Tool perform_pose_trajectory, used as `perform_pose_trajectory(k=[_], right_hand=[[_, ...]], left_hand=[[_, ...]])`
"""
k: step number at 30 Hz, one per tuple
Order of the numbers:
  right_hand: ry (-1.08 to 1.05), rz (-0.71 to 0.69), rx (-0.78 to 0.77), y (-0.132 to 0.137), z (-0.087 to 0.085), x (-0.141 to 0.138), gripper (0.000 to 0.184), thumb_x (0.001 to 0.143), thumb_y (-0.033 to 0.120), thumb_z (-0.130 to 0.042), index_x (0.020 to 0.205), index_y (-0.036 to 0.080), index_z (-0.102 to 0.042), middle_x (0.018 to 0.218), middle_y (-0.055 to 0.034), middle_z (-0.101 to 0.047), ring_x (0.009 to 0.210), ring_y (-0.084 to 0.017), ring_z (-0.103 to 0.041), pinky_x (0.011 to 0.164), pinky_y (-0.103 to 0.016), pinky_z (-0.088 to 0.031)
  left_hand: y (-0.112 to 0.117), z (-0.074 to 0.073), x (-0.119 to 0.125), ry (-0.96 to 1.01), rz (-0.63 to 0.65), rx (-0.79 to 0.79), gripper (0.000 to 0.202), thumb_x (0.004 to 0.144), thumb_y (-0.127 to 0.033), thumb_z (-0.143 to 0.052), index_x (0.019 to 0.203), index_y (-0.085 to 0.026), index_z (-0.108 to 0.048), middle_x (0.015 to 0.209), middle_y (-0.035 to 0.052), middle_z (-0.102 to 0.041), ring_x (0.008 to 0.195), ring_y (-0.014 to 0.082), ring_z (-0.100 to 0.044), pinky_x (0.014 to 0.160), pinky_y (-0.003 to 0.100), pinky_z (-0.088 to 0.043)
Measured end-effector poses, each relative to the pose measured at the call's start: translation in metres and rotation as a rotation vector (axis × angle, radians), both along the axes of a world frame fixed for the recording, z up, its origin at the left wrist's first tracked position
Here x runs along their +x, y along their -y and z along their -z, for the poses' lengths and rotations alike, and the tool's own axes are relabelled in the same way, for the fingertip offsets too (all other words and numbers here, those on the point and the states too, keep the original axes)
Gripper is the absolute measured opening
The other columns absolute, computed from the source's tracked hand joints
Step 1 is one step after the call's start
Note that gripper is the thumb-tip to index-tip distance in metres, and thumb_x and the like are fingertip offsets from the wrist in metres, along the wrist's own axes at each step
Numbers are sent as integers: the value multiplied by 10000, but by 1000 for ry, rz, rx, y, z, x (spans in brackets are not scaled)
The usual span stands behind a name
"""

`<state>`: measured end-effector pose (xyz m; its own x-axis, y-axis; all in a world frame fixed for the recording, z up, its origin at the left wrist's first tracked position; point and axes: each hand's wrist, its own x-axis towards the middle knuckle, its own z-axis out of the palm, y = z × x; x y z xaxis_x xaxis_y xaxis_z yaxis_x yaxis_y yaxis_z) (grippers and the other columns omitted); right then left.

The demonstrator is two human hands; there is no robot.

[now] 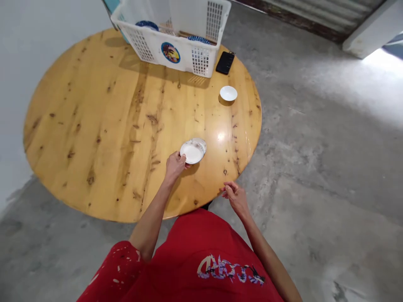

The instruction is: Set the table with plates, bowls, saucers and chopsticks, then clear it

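Observation:
My left hand (176, 165) grips white dishes (192, 153) by the near left rim, thumb on top and fingers underneath. They look like two small dishes, one overlapping the other, with a floral pattern near the far rim. They are held over the front part of the round wooden table (116, 138). At the table's front right edge is my right hand (235, 196), its fingers loosely bent and apart, with nothing visible in it. A small plain white bowl (228, 93) sits farther back on the right side of the table.
A white plastic basket (185, 52) stands at the back of the table, with blue-patterned dishes (199, 40) and chopstick-like sticks inside. Beside it lies a black phone (225, 63). Grey concrete floor (315, 167) surrounds the table, and a pale wall (47, 37) rises at left.

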<state>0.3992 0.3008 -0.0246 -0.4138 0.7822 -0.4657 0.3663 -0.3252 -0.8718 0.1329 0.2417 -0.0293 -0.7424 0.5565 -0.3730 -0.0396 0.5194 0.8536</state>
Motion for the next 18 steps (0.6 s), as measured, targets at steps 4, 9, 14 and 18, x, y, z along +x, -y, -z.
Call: perform_pose_trajectory(k=[4,9,14,18], right_hand=[[-3,-67,-62,-25,6,-9,391,758,516,-591,920,163,-635,746,-32,-689,537,-148,-634,548,-271,-497],[33,-73,-148,-40,10,-7,402,739,516,-588,918,159,-632,736,-40,-682,533,-148,-618,526,-266,-481],[35,-128,-167,-67,16,-8,365,764,492,-568,908,162,-629,740,-36,-687,530,-149,-623,532,-269,-492],[34,-216,-144,-127,20,-27,326,757,469,-560,874,171,-622,720,-34,-687,522,-155,-628,521,-270,-495]], left_hand=[[-18,5,-3,-73,14,-146,249,873,-355,-448,906,-153,-589,582,26,-647,558,210,-685,549,262,-476],[-31,1,-3,-213,52,-381,286,895,-346,-440,1052,-160,-591,586,21,-664,644,227,-696,698,302,-486],[-39,-8,-5,-256,123,-518,362,910,-360,-402,1174,-163,-554,692,50,-709,813,270,-712,802,343,-479],[-45,-12,-6,-196,179,-617,382,917,-375,-354,1162,-167,-560,773,79,-733,919,300,-711,831,369,-477]])
